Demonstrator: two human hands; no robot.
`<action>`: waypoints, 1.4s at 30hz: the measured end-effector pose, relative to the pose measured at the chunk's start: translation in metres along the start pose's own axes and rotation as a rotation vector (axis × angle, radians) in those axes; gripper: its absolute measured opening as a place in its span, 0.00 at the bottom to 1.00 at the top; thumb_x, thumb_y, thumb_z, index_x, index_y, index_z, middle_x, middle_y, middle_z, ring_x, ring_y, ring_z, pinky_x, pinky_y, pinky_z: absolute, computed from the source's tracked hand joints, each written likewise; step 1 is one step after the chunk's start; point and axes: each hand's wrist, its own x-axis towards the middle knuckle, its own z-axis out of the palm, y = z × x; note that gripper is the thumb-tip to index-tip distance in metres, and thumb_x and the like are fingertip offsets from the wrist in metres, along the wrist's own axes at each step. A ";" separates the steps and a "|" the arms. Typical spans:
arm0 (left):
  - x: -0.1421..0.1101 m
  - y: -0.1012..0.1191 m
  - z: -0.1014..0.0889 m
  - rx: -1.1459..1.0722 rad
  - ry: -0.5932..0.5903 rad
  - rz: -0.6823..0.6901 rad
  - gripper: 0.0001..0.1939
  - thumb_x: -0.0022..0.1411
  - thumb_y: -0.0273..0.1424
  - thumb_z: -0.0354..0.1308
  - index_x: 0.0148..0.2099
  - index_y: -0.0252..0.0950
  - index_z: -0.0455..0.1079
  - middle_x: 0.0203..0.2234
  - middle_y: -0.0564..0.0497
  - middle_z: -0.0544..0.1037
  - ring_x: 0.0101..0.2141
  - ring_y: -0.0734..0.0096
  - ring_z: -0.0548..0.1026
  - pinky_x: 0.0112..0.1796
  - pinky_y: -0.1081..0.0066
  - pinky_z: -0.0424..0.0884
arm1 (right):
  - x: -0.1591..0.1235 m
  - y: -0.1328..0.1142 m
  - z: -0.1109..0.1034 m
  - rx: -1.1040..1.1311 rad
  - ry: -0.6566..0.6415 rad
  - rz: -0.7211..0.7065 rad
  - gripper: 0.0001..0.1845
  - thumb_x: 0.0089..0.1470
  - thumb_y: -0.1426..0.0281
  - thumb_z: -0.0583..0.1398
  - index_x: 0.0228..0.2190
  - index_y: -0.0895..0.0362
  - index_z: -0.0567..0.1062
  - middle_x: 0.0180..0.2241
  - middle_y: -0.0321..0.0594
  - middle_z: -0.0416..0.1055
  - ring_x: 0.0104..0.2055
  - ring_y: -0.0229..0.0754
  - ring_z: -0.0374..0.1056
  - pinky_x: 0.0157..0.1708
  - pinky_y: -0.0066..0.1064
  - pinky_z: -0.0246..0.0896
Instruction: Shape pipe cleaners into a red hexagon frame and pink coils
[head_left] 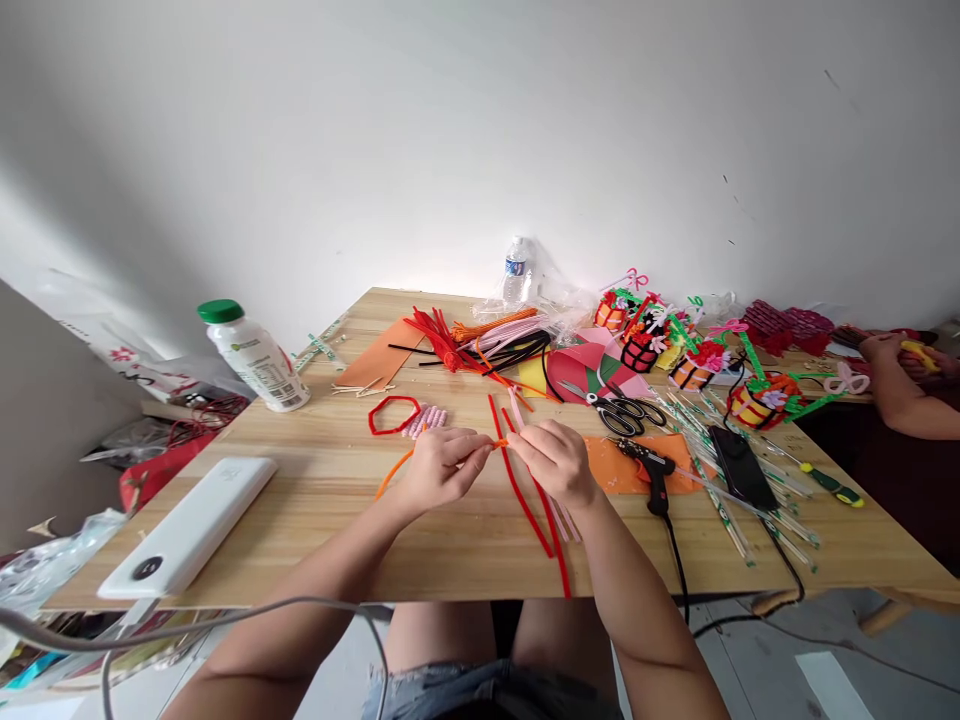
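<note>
Both of my hands pinch one orange pipe cleaner point(391, 474) above the middle of the table. My left hand point(447, 466) is closed on it, with a long end trailing out to the left. My right hand point(553, 462) grips it a short way off, and a small orange stretch shows between the fingertips. Beneath my hands lie red pipe cleaners point(525, 507) and pale pink pipe cleaners point(564, 520). Just beyond my left hand are a red pipe cleaner bent into a hexagon point(394, 415) and a pink coiled piece point(427, 420).
Scissors point(622, 412), a hot glue gun point(651, 472), a black phone point(742, 468) and wrapped sticks point(724, 500) lie right. Finished flower baskets point(694, 365) stand behind. A white bottle point(255, 355) and a power bank point(187, 525) are left. Another person's arm point(904, 385) shows far right.
</note>
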 end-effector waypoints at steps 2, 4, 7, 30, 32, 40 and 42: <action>-0.001 -0.002 0.001 0.071 0.055 0.039 0.06 0.60 0.24 0.51 0.37 0.32 0.70 0.20 0.53 0.72 0.20 0.78 0.65 0.23 0.75 0.58 | -0.001 -0.002 0.006 0.045 0.079 0.166 0.03 0.55 0.72 0.60 0.33 0.57 0.75 0.29 0.42 0.73 0.30 0.40 0.68 0.31 0.32 0.65; -0.003 -0.005 0.002 0.207 0.104 0.113 0.06 0.59 0.23 0.53 0.39 0.32 0.69 0.21 0.53 0.72 0.20 0.77 0.65 0.23 0.74 0.58 | -0.001 -0.004 0.011 0.230 0.112 0.441 0.07 0.53 0.66 0.62 0.28 0.57 0.74 0.26 0.40 0.71 0.25 0.37 0.65 0.26 0.29 0.63; -0.006 -0.009 0.005 0.411 0.122 0.237 0.08 0.58 0.23 0.55 0.42 0.32 0.68 0.19 0.54 0.70 0.20 0.76 0.65 0.23 0.73 0.57 | 0.002 -0.007 0.011 0.662 -0.041 0.845 0.14 0.49 0.59 0.63 0.26 0.57 0.71 0.19 0.34 0.67 0.17 0.33 0.59 0.17 0.25 0.56; -0.003 -0.006 0.001 0.007 0.049 0.077 0.06 0.61 0.24 0.51 0.39 0.34 0.69 0.21 0.52 0.72 0.21 0.77 0.67 0.24 0.75 0.60 | 0.005 -0.014 0.009 1.000 0.038 0.754 0.07 0.49 0.66 0.63 0.27 0.58 0.75 0.32 0.39 0.69 0.19 0.31 0.63 0.18 0.27 0.61; -0.002 -0.003 -0.001 -0.159 0.011 0.011 0.06 0.62 0.25 0.51 0.37 0.33 0.69 0.20 0.52 0.72 0.21 0.77 0.68 0.23 0.75 0.61 | 0.004 -0.015 0.008 1.005 0.031 0.703 0.07 0.50 0.66 0.63 0.27 0.57 0.75 0.34 0.39 0.68 0.20 0.31 0.64 0.19 0.27 0.61; 0.000 0.003 -0.008 -0.301 -0.066 -0.141 0.10 0.64 0.29 0.50 0.33 0.32 0.70 0.20 0.51 0.73 0.20 0.77 0.68 0.23 0.76 0.62 | 0.003 -0.016 0.009 1.055 -0.001 0.766 0.11 0.48 0.61 0.64 0.28 0.56 0.74 0.32 0.38 0.69 0.19 0.33 0.65 0.19 0.30 0.65; 0.000 0.004 -0.008 -0.323 -0.076 -0.176 0.11 0.64 0.30 0.49 0.32 0.32 0.70 0.19 0.52 0.73 0.20 0.78 0.67 0.22 0.77 0.62 | 0.003 -0.014 0.007 0.992 0.016 0.731 0.12 0.47 0.60 0.64 0.27 0.56 0.74 0.32 0.39 0.70 0.21 0.34 0.66 0.21 0.31 0.66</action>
